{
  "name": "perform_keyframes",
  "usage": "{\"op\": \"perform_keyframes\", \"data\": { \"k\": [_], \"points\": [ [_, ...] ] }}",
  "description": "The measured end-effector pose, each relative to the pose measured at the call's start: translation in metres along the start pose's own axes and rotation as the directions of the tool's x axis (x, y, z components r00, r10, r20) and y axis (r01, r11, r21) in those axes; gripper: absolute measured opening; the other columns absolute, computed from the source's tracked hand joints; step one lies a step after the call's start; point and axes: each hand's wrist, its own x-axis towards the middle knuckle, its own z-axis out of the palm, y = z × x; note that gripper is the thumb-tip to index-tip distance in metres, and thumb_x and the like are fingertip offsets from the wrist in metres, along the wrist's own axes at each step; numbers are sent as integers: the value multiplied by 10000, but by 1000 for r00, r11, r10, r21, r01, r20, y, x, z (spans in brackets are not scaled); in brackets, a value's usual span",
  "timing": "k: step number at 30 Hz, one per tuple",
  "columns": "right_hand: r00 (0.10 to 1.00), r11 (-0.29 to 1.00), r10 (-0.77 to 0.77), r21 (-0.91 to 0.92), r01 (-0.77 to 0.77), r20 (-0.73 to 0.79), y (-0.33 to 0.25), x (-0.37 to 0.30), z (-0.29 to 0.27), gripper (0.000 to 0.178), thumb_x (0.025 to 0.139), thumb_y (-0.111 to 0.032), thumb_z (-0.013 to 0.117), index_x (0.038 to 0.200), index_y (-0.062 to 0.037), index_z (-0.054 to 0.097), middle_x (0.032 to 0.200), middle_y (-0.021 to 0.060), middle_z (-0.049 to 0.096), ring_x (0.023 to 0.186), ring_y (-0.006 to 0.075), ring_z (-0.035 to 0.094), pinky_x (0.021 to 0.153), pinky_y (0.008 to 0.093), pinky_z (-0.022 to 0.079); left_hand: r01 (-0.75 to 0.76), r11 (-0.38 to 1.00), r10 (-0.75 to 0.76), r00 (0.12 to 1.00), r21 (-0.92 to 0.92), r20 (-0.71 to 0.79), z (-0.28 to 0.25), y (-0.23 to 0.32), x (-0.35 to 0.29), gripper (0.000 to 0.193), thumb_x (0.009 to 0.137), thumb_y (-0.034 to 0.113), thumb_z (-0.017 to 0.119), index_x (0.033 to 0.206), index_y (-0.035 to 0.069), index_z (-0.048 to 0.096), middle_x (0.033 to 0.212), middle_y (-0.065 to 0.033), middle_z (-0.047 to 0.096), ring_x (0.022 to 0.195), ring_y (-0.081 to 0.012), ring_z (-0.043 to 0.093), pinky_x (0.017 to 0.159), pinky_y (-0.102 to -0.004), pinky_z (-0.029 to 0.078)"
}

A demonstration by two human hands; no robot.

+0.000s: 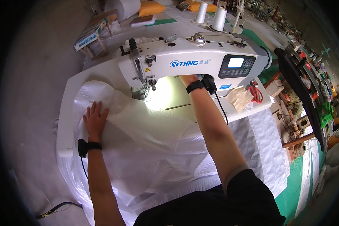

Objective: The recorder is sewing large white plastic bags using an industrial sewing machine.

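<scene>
A white industrial sewing machine (211, 52) stands across the table, its lamp lighting the needle area (143, 92). White, slightly shiny sheet material (154, 150) covers the near side of the table and runs up to the presser foot. My left hand (95, 117) lies flat on this sheet, left of the needle, with its fingers spread. Under the machine's arm reaches my right hand (188, 78); its fingers are hidden behind the machine body, so what they touch does not show. Each wrist wears a black band with a small device and a cable.
Red-handled scissors (256, 94) and a tan piece of paper or cloth (239, 98) lie at the machine's right end. Two white thread cones (219, 19) stand behind it. A dark curved bar (301, 90) rises at the right, before a cluttered shelf. Orange sacks (151, 8) lie far back.
</scene>
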Motion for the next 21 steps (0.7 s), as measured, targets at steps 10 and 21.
{"op": "perform_keyframes", "data": {
  "k": [10, 21],
  "points": [
    [991, 991, -131, -12, 131, 12, 1, -13, 9, 302, 822, -174, 546, 1090, -56, 622, 1068, 173, 623, 991, 338, 587, 843, 455, 445, -3, 1000, 3, 1000, 8, -21, 3, 0, 2, 589, 861, 551, 484, 1357, 234, 493, 1472, -50, 385, 1374, -356, 286, 1093, -596, 143],
    [745, 802, -452, 589, 100, 490, -121, -107, -182, 464, 852, -325, 594, 1200, -24, 538, 1146, 183, 581, 1115, 331, 525, 954, 482, 375, -42, 996, 50, 993, 73, -111, 17, -7, -4, 611, 900, 539, 444, 1411, 207, 413, 1489, -115, 336, 1365, -380, 299, 1100, -548, 197]
  ]
}}
